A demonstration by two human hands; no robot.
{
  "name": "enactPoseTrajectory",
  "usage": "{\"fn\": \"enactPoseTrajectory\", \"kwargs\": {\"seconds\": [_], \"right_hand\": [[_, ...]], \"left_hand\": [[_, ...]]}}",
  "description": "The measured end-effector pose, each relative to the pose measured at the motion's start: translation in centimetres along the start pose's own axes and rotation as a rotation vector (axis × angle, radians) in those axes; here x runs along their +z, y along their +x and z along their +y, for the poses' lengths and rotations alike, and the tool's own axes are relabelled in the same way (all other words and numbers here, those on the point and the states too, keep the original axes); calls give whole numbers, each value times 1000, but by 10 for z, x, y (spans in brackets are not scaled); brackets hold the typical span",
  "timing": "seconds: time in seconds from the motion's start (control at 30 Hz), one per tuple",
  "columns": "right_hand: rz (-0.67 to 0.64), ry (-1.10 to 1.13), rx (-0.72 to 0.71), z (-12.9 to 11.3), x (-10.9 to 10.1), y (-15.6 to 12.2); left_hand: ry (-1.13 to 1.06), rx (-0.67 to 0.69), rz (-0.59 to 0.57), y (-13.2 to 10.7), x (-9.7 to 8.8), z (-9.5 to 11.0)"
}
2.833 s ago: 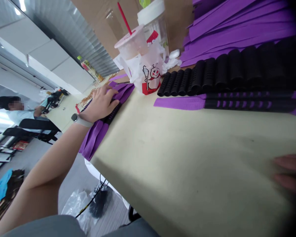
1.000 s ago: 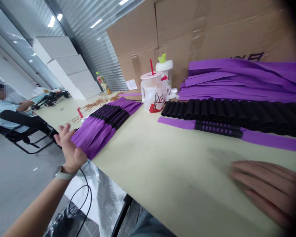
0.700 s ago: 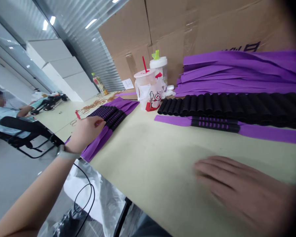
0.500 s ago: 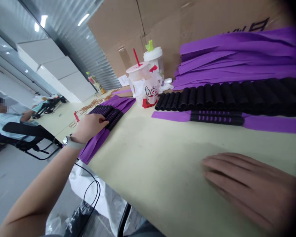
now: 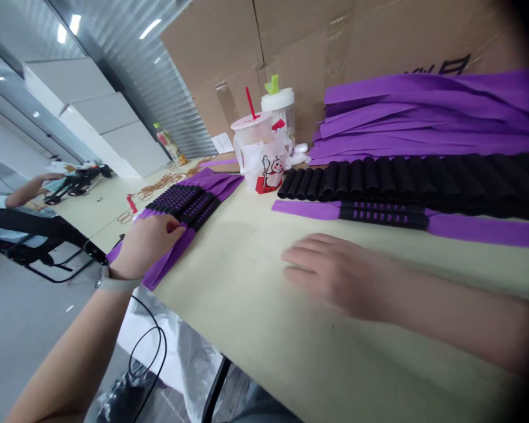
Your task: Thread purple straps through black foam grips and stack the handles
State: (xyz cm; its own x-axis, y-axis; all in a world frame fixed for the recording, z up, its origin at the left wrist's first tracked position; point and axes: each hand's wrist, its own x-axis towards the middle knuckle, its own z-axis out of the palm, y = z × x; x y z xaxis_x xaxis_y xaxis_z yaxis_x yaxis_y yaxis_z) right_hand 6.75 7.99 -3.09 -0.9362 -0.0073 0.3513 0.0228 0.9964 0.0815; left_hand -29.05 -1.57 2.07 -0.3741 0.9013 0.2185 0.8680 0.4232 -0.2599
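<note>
My left hand (image 5: 147, 244) rests against the near side of a row of purple straps with black ribbed sleeves (image 5: 180, 200) on the left of the table. Its thumb and the finger beside it are curled together at the purple ends; what they hold, if anything, is hidden. Over bare tabletop, my right hand (image 5: 330, 267) is blurred by motion, with its fingers stretched out to the left and nothing visible in them. Beyond it lies a single purple strap (image 5: 304, 210) with two black sleeves side by side, in front of a long row of black tubes (image 5: 405, 179).
A bagged drink cup (image 5: 264, 158) with a red straw stands mid-table, a white-lidded bottle (image 5: 278, 103) behind it. Purple straps (image 5: 423, 111) are piled against a cardboard box (image 5: 300, 47). Rubber bands (image 5: 171, 179) lie at far left. Another person (image 5: 13, 205) sits beyond.
My right hand has moved left and farther onto the table from the near right. My left hand has slid slightly toward me along the strap row, uncovering more black sleeves.
</note>
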Motion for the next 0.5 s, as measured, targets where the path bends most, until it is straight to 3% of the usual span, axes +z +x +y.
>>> {"fn": "enactPoseTrajectory", "kwargs": {"seconds": [0.1, 0.17, 0.27, 0.37, 0.5], "right_hand": [[-44, 87, -17, 21, 13, 93], [66, 255, 154, 30, 32, 150], [183, 308, 303, 30, 64, 214], [235, 339, 361, 20, 87, 244], [241, 374, 319, 13, 104, 250]], "left_hand": [[2, 20, -13, 4, 0, 0], [20, 42, -12, 6, -3, 1], [56, 68, -25, 8, -6, 4], [85, 76, -56, 11, -6, 5], [106, 97, -78, 13, -7, 5]]}}
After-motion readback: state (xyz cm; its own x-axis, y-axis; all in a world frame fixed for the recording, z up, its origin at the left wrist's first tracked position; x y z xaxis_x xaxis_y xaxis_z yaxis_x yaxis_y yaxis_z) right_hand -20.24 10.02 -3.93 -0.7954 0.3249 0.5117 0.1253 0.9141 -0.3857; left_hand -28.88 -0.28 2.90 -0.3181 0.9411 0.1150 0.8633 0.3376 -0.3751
